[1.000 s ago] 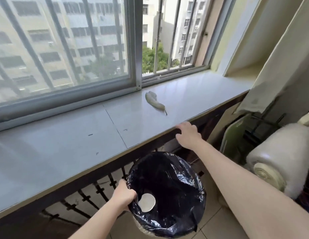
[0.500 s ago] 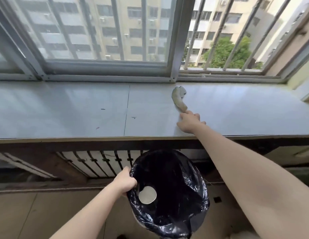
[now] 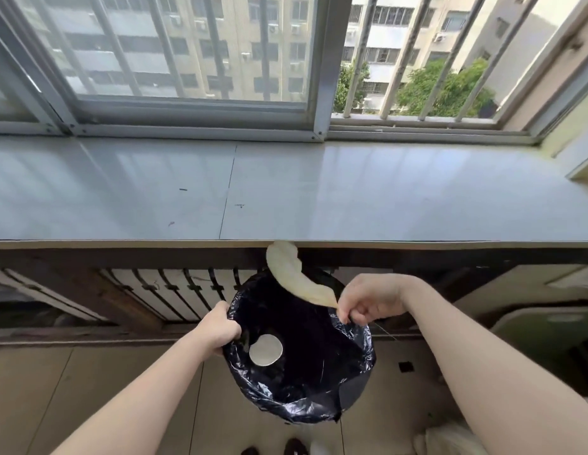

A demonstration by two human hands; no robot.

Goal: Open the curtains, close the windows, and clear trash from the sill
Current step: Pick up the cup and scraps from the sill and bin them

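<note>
One dried leaf point(image 3: 294, 280), on the sill point(image 3: 384, 198) half a second ago, now hangs pinched by its stem in my right hand point(image 3: 368, 298) over the bin point(image 3: 319, 382), its near-left rim gripped by my left hand point(image 3: 220, 326), leaving only specks.

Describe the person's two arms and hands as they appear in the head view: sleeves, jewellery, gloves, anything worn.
Both forearms are bare as far as the frame shows; no sleeve edge comes into view. The left hand and the right hand wear no gloves. No watch, bracelet or ring is visible on either wrist or on the fingers that show. Nails cannot be made out clearly.
</note>
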